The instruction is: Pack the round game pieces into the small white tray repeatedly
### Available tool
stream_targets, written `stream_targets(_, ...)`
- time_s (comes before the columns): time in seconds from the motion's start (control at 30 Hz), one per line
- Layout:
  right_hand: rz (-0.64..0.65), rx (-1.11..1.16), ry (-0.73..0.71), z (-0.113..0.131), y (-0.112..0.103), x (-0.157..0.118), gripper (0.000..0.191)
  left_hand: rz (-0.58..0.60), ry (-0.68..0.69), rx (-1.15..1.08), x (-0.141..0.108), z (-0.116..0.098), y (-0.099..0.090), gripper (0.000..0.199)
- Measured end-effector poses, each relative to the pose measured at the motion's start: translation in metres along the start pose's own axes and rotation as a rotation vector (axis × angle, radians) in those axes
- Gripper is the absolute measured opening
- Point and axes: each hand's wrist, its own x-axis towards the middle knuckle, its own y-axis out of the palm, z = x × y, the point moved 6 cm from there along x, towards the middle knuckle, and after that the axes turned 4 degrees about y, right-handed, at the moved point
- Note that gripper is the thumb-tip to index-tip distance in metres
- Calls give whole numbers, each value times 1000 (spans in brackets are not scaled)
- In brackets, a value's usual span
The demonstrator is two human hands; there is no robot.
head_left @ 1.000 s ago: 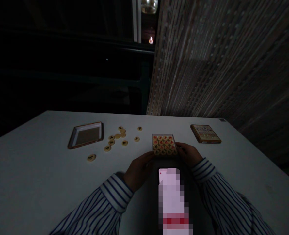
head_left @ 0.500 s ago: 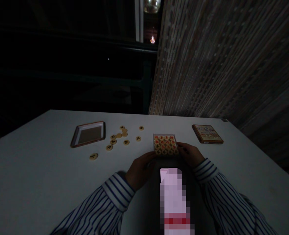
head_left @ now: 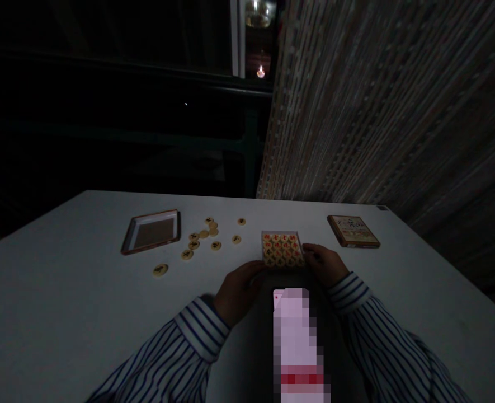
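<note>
A small clear box (head_left: 279, 233) sits on the table in front of me, filled with rows of round Chinese chess pieces (head_left: 282, 253) marked in red and dark characters. At its near left corner, the fingers of my left hand (head_left: 237, 290) close against the side. My right hand (head_left: 326, 265) grips the opposite side, thumb and fingers bent at the edge. Left of the box lie several loose chess pieces (head_left: 194, 244), some with dark characters showing and some blank side up. Both hands are in shadow, so their exact finger contact is hard to see.
An open shallow tin tray (head_left: 151, 232) lies at the back left of the white table (head_left: 83, 313). A closed flat tin (head_left: 353, 230) with a printed top is at the back right. Close to me glows a phone (head_left: 295, 341), its screen blurred out. A string curtain (head_left: 339, 101) hangs behind.
The view has shifted very slightly. Both hands stay at the sides of the box, and the pieces and tins keep their places.
</note>
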Motion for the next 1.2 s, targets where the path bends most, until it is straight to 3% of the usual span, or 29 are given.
stream_targets(0.33, -97, 15, -15, -3, -4, 1, 29, -146, -41, 28, 9, 10, -20, 22)
stream_targets(0.6, -141, 18, -44, -4, -8, 2, 29, -282, -143, 122, 48, 30, -47, 29)
stream_targets(0.73, -178, 42, -54, -6, -12, 3, 29, -335, -150, 181, 55, 39, -48, 30)
stream_targets(0.93, -222, 67, -77, -1, -22, 6, 27, -348, -68, 330, 45, 40, -44, 27)
stream_targets(1.2, -192, -8, -166, 38, -31, 25, 24, -323, -96, 354, 42, 47, -41, 28)
